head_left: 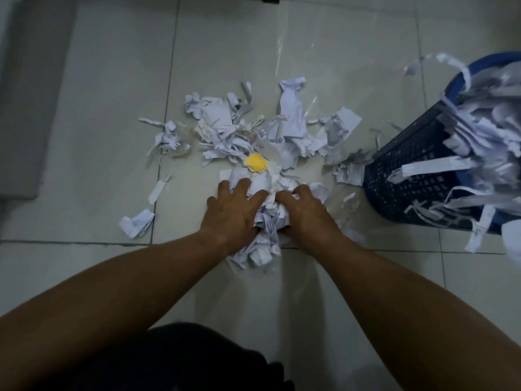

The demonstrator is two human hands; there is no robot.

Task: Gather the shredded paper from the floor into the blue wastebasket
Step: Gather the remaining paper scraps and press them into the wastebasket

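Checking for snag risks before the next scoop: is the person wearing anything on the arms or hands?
No. The left forearm and right forearm are bare to the frame edge, no sleeves showing. The left hand and right hand have no gloves, and no watch, ring or band shows. Some dark clothing shows at the bottom edge.

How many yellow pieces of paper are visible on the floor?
1. The yellow piece lies in the middle of the shredded paper, just beyond the left hand. Others may be hidden underneath.
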